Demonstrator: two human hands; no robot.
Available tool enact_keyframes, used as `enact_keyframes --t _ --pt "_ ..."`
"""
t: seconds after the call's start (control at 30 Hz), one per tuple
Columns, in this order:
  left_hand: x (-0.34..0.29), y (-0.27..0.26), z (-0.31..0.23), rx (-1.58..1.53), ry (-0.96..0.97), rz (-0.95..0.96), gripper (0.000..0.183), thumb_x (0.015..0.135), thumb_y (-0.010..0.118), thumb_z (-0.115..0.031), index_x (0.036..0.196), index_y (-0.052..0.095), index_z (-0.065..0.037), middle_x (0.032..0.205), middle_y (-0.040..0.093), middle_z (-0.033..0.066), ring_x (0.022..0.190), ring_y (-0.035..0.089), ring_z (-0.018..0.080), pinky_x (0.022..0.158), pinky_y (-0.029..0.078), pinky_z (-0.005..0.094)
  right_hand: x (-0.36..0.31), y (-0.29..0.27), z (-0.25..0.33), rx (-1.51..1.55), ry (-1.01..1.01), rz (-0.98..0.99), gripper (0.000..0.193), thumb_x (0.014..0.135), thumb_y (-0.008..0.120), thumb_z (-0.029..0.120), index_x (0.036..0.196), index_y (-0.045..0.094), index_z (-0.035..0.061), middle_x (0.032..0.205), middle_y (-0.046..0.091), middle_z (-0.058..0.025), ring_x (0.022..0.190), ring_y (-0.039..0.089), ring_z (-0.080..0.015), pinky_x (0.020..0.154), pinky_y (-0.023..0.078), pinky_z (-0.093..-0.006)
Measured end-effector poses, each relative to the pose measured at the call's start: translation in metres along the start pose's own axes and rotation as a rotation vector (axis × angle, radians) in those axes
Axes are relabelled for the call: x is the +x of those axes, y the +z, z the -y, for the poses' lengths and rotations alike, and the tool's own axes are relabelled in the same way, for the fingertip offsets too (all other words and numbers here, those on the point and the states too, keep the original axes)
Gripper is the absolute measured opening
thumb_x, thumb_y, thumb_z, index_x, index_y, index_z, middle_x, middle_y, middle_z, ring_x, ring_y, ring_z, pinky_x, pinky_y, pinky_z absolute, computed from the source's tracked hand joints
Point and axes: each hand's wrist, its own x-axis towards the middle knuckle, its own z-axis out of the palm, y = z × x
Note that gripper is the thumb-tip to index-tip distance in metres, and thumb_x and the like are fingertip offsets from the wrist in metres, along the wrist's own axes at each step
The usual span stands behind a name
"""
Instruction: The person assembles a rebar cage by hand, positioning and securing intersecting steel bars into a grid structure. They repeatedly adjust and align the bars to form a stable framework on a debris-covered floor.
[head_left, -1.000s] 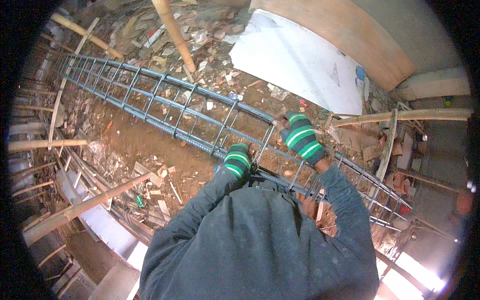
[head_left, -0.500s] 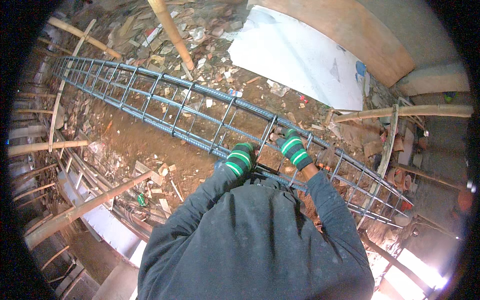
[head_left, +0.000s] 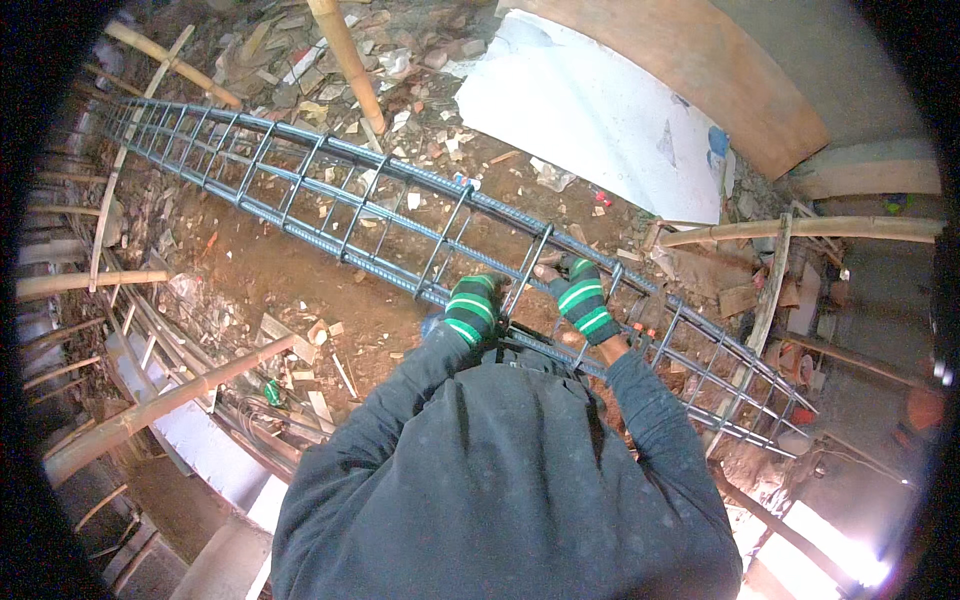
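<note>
A long rebar cage (head_left: 340, 217) of ribbed steel bars stretches from the far left to the near right in front of me. Thin square stirrups ring its bars at intervals. Both hands wear fingerless gloves striped green, black and white, and both are at one stirrup (head_left: 534, 254). My left hand (head_left: 473, 306) is closed on its near left side, the fingertips partly hidden. On its other side my right hand (head_left: 582, 299) grips it with thumb and bent fingers, close to the upper bars. Whether tie wire is between the fingers is too small to tell.
Bamboo poles (head_left: 345, 60) stand and lean around the cage. A white sheet (head_left: 590, 110) lies beyond it, beside a plywood board (head_left: 730, 75). Rubble and wood scraps litter the dirt floor (head_left: 290, 270). Another bamboo pole (head_left: 170, 408) slants at the lower left.
The view has shifted slightly, and the cage's far end sits a little higher in it. Both hands stay at the same stirrup, with only small finger movement.
</note>
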Motion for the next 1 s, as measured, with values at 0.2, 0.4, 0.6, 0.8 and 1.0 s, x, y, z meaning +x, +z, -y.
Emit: enact_keyframes --t 0.2,0.4,0.6,0.8,1.0 --pt "-0.001 0.003 0.005 0.082 0.212 -0.135 0.031 0.086 0.069 -0.017 0.111 0.074 0.000 0.101 0.073 0.0250 0.094 0.069 0.0434 0.085 0.055 0.0458 -0.021 0.000 0.011 -0.224 0.005 -0.156 0.032 0.085 0.081 0.022 0.105 0.072 -0.0014 0.102 0.073 -0.0198 0.094 0.068 -0.0316 0.085 0.053 -0.0422" --pt "0.005 0.003 -0.003 -0.042 0.051 -0.052 0.028 0.088 0.065 -0.014 0.112 0.075 -0.004 0.109 0.071 0.0247 0.101 0.068 0.0416 0.088 0.053 0.0472 -0.046 -0.006 0.036 -0.336 -0.359 0.014 0.030 0.084 0.063 0.008 0.112 0.073 0.0054 0.110 0.072 -0.0156 0.106 0.066 -0.0326 0.095 0.051 -0.0435" --pt "0.000 0.008 -0.013 0.012 0.099 -0.134 0.025 0.090 0.067 -0.019 0.109 0.075 -0.004 0.102 0.070 0.0268 0.095 0.067 0.0442 0.083 0.052 0.0491 -0.042 -0.003 0.055 -0.680 -0.618 0.058 0.028 0.084 0.062 -0.002 0.108 0.074 0.0057 0.105 0.072 -0.0145 0.099 0.067 -0.0322 0.089 0.052 -0.0421" --pt "0.000 0.011 -0.005 -0.126 0.117 -0.113 0.025 0.093 0.065 -0.019 0.110 0.074 -0.003 0.100 0.070 0.0269 0.097 0.067 0.0446 0.086 0.052 0.0495 -0.019 0.006 0.062 -0.765 -0.644 0.067 0.020 0.088 0.069 0.016 0.106 0.073 0.0083 0.084 0.068 -0.0155 0.081 0.065 -0.0344 0.073 0.050 -0.0456" --pt "0.003 0.009 0.004 -0.256 0.064 -0.036 0.026 0.094 0.064 -0.018 0.112 0.073 -0.002 0.101 0.071 0.0269 0.097 0.068 0.0421 0.086 0.052 0.0464 0.003 0.029 0.063 -0.648 -0.327 -0.056 0.022 0.086 0.069 0.020 0.102 0.072 0.0053 0.087 0.071 -0.0163 0.082 0.069 -0.0357 0.075 0.054 -0.0476"
